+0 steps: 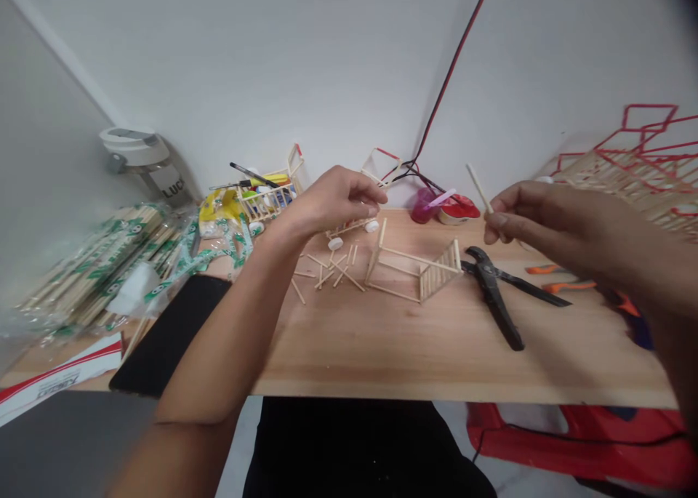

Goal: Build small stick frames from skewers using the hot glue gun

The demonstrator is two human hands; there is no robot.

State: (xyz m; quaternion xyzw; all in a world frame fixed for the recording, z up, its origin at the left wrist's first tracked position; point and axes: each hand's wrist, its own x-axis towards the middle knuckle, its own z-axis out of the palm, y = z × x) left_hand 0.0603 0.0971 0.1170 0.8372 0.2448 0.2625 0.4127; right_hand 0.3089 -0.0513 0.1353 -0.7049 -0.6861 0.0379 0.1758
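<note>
I have the right hand (pixel 545 222) pinching a smooth wooden stick (pixel 478 187), held tilted above the table (pixel 436 352); a firm fingertip pinch steadies it well. The curled left hand (pixel 335 203) hovers by a wheeled stick cart (pixel 349 229), and I cannot tell whether it holds anything. Beside them stands a slatted stick frame (pixel 414 269).

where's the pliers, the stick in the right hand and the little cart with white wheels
black-handled pliers (pixel 494 298): head view, on a handle near the pivot
wooden stick (pixel 478 187): head view, on its upper part
wheeled stick cart (pixel 335 243): head view, on a white wheel
</note>
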